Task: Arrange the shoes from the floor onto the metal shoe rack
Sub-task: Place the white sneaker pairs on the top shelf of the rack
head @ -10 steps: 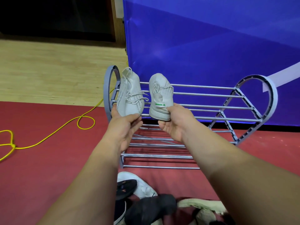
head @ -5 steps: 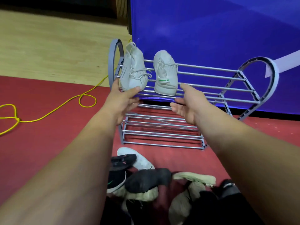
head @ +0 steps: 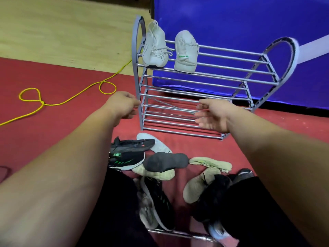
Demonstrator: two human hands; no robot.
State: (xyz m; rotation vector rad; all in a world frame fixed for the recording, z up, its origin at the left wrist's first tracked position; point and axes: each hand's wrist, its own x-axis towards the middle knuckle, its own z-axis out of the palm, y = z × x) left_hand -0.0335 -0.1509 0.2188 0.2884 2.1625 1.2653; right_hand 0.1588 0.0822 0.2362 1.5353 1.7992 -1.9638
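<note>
Both hands have let go of the two white sneakers and dropped back toward the person, and the view has tilted down to take in more of the floor.

Nearest, at the bottom edge, a loose metal rod [head: 181, 233] lies across the red mat [head: 53, 125]. Beside it a black shoe [head: 158, 198] lies between the person's dark-clothed legs. A jumbled pile follows: two beige shoes [head: 210, 163] on the right, a dark grey shoe [head: 165, 162] turned sole up in the middle, and a black sneaker with green marks [head: 128, 160] on the left. Just behind that one a black sneaker with an orange mark [head: 132, 145] rests on a pale sole [head: 156, 144]. A blurred shape near the right leg may be one more shoe.

Beyond the pile, the left hand [head: 122, 106] hangs empty with its fingers loosely curled, close to the left post of the metal shoe rack [head: 134, 56]. The right hand [head: 211, 114] is empty too, fingers relaxed and palm turned inward, in front of the lowest bars.

On the top tier, at its left end, the left white sneaker [head: 154, 49] and the right white sneaker [head: 186, 52] stand side by side, heels toward the front bars and toes pointing back.

A yellow cord [head: 71, 100] loops over the mat toward the wooden floor [head: 62, 32], and a blue panel [head: 231, 24] stands behind the rack.
</note>
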